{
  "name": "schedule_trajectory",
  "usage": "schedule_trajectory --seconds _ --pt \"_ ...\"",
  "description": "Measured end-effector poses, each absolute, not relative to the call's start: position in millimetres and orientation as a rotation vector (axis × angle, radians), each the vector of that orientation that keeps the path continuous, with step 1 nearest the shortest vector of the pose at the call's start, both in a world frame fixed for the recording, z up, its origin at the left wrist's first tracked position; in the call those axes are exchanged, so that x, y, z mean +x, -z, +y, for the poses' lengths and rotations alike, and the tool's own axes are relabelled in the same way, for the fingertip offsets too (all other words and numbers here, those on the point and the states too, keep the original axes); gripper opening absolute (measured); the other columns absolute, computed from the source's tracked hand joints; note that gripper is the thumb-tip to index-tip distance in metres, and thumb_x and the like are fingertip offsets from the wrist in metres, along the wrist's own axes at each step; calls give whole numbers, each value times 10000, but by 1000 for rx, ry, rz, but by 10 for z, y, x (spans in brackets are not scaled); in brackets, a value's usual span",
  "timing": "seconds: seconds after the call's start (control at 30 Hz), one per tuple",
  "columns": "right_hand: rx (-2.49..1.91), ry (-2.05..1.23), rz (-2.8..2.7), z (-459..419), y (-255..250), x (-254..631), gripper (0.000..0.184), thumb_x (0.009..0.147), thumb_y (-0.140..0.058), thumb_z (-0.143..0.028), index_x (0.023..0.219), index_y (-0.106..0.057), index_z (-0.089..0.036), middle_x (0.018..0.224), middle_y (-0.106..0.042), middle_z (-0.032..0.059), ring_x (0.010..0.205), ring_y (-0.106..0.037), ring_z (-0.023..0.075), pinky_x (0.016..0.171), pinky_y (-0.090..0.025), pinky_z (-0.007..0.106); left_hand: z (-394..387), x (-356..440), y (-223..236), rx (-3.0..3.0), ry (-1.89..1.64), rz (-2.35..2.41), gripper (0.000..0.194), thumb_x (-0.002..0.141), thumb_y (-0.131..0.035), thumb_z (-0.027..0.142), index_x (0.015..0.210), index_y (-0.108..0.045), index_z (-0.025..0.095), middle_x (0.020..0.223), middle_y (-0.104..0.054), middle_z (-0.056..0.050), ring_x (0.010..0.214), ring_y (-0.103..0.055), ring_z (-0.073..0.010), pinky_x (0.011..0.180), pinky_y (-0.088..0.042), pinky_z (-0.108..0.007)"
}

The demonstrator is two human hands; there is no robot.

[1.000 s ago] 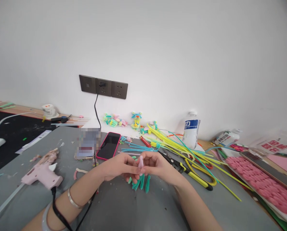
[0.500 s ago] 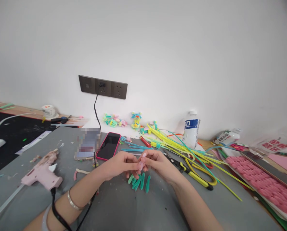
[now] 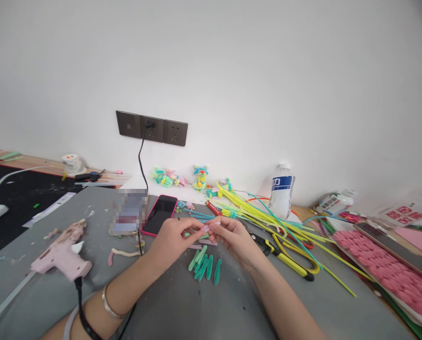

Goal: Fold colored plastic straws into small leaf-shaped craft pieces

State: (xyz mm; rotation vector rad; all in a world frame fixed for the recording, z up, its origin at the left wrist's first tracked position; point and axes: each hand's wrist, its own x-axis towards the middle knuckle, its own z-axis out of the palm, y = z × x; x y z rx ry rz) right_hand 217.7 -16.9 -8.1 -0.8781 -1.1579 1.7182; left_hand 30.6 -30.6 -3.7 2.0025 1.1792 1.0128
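Observation:
My left hand [image 3: 178, 238] and my right hand [image 3: 234, 240] meet over the middle of the grey mat. Between their fingertips they pinch a small pale pink pipe cleaner piece [image 3: 206, 228], partly hidden by the fingers. Just below lie several short, green and teal pipe cleaner pieces [image 3: 204, 267], folded or rolled into slim shapes. Blue pipe cleaner stems [image 3: 201, 216] stretch out behind my hands. To the right of my right hand rest yellow-handled pliers [image 3: 285, 259].
A pink hot glue gun [image 3: 64, 257] with a black cord lies left. Behind my hands are a pink-edged phone [image 3: 160, 215] and small pipe cleaner figures [image 3: 200, 178]. Long yellow pipe cleaners [image 3: 253, 210] spread rightward, near a white bottle [image 3: 281, 191]. A pink woven piece [image 3: 377, 269] occupies the right edge.
Both hands have lifted slightly away from the green pieces, uncovering more of them. The pink piece has turned from upright to nearly level between the fingertips.

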Motion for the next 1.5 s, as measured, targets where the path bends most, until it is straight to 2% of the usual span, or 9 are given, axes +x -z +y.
schedule_trajectory --seconds 0.2,0.47,0.67,0.9,1.1,1.23,1.4,1.5 --pt "-849 -1728 -1090 -208 51 2136 271 679 -849 -357 818 -749 -147 654 -698 8 593 -624 92 593 -492 198 -327 290 118 2049 -1229 1151 186 900 -602 298 875 -752 191 766 -769 0 599 -653 -130 556 -450 -196" --pt "-806 -1718 -1131 -248 32 2122 247 737 -806 -366 871 -729 -174 740 -702 7 659 -646 101 669 -521 219 -339 271 98 2037 -1316 1162 168 892 -602 246 867 -759 191 789 -778 -4 646 -694 -139 595 -485 -188" --pt "-809 -1345 -1391 -226 77 2136 191 806 -742 -353 866 -645 -199 764 -699 21 694 -673 151 659 -541 268 -324 295 35 1641 -1213 1115 162 851 -619 269 794 -732 167 780 -767 -35 741 -711 -177 674 -531 -219" --pt "-852 -968 -1667 -208 109 2151 82 863 -649 -265 823 -620 -200 795 -619 23 704 -640 156 662 -546 281 -282 296 31 1385 -1098 1049 187 811 -669 325 767 -704 146 717 -747 -54 682 -681 -166 576 -502 -213" --pt "-855 -807 -1757 -229 64 2167 85 870 -593 -175 795 -623 -201 792 -623 29 735 -608 152 650 -521 254 -250 298 81 1139 -1012 938 275 789 -707 394 704 -678 134 739 -745 -74 645 -647 -137 538 -470 -196" --pt "-876 -794 -1727 -233 64 2177 75 862 -596 -186 797 -631 -199 783 -640 30 744 -622 157 667 -524 257 -249 288 60 1252 -1032 950 271 812 -682 399 754 -693 134 749 -747 -80 676 -662 -161 566 -490 -222" --pt "-1000 -902 -1754 -183 78 2199 110 823 -664 -283 777 -652 -185 765 -680 38 694 -637 167 664 -518 277 -254 236 6 1699 -1051 1090 224 862 -609 330 776 -713 152 760 -744 -46 725 -666 -168 659 -483 -238" --pt "-1083 -913 -1804 -166 74 2204 127 802 -686 -302 761 -670 -183 755 -694 33 683 -624 167 642 -485 268 -233 210 29 1896 -990 1144 231 879 -588 336 792 -726 172 752 -737 -18 663 -623 -146 597 -429 -226"
